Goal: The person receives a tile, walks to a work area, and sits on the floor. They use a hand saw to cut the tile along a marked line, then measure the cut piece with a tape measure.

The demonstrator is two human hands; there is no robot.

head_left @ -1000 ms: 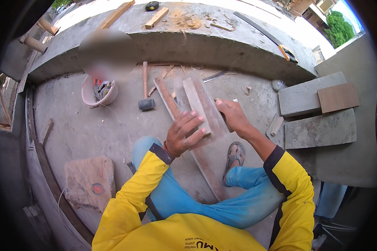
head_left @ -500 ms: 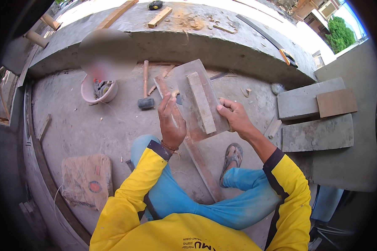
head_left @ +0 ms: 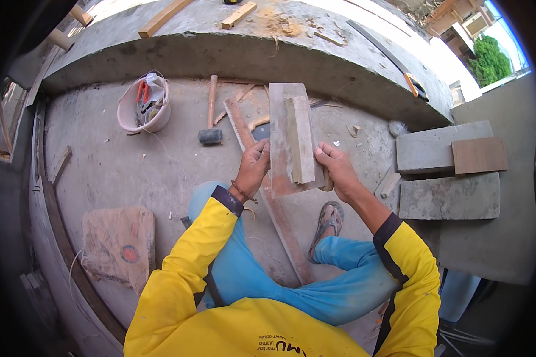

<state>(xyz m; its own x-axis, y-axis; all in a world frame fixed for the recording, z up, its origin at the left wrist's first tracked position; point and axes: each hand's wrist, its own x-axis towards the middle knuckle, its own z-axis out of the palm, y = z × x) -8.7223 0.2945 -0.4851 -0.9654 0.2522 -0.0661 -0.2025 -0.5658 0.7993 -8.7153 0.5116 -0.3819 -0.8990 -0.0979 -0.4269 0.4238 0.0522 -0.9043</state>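
Note:
In front of me I hold up a thin, dusty rectangular board (head_left: 280, 154), shaped like a plasterer's float. Lengthwise on its upper face lies a pale wooden block (head_left: 301, 140); whether it is fixed there I cannot tell. My left hand (head_left: 256, 163) is closed at the board's left edge, its fingertips partly hidden. On the other side my right hand (head_left: 337, 169) grips the right edge, thumb on top, with a bit of a wooden piece showing below its fingers. Under the board, a long reddish plank (head_left: 286, 238) runs along the floor between my legs, beside a partly covered handsaw (head_left: 259, 126).
A black-headed mallet (head_left: 211, 136) and a pink bucket (head_left: 125, 114) of tools stand ahead left. A brown paper sack (head_left: 119, 247) lies at left. Grey blocks (head_left: 449, 196) are stacked at right. On the concrete ledge (head_left: 220, 56) rest timber (head_left: 164, 18) and another saw (head_left: 387, 53).
My left hand has gone from raised, extended fingers to closing at the board's left edge. The board has turned more upright and shifted slightly right. My view has tipped down, uncovering the bucket.

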